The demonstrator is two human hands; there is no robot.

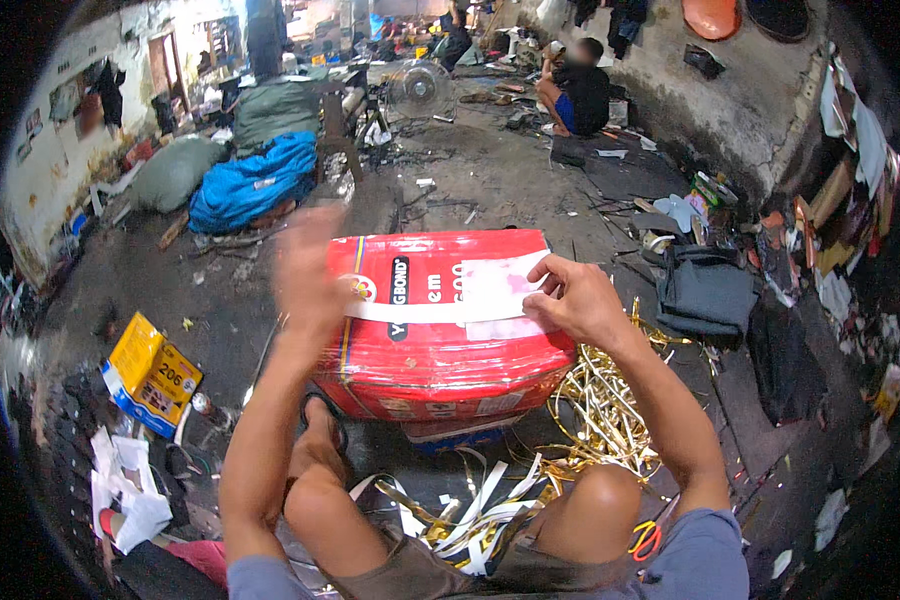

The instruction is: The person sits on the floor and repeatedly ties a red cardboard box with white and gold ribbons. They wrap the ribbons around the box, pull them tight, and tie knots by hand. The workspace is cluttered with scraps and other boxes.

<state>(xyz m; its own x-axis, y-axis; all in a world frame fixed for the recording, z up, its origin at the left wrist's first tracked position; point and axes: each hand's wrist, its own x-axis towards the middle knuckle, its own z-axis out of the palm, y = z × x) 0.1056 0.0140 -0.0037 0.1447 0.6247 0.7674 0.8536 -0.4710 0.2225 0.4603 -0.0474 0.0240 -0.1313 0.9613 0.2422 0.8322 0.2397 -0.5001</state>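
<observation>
A red printed carton (pixel 430 375) wrapped in clear film stands in front of my knees. Across its top lies a narrow white strip (pixel 420 314), running from left to right. My right hand (pixel 585 305) pinches the strip's right end between thumb and fingers, at the carton's right side. Over the left edge of the carton, near the other end of the strip, my left hand (pixel 315 275) is smeared by motion, so its fingers cannot be made out. A pale, pinkish-white patch (pixel 500 280) shows on the carton top beside my right hand.
Shiny gold strips (pixel 610 415) heap right of the carton; white strips (pixel 485 505) lie between my legs. Orange-handled scissors (pixel 646 541) are by my right thigh. A yellow box (pixel 155 375) stands left, a dark grey bag (pixel 705 290) right. A person (pixel 580 90) squats farther back.
</observation>
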